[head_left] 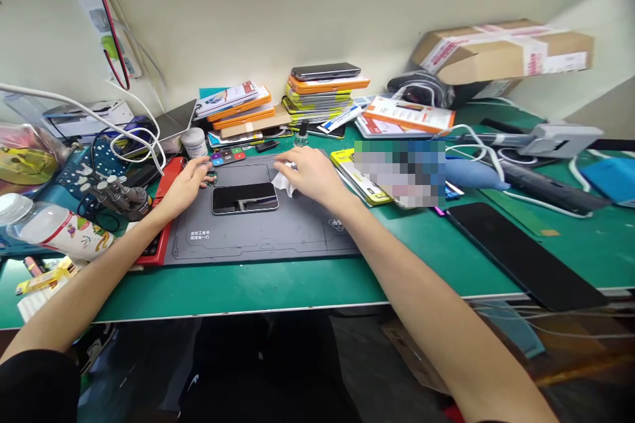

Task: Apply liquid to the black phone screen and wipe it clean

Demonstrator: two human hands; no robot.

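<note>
A smartphone point(245, 199) with a dark, glossy screen lies face up on a grey work mat point(278, 231). Just beyond its right end, my right hand point(311, 175) pinches a crumpled white wipe point(284, 185), which hangs down to the mat. My left hand point(186, 186) is at the mat's left side, past the phone's upper left corner, thumb and fingers apart. A small dark item near those fingertips is too small to make out. Close by stand a white tub point(194, 143) and a small glass bottle point(301, 135) with a dark cap.
A red device point(163, 238) borders the mat's left edge, beside screwdrivers point(116, 195) in a holder and a plastic bottle point(54, 228). Stacked boxes point(320, 96) line the wall. Right of the mat lie yellow packs point(364, 178), a long black panel point(520, 254) and cables.
</note>
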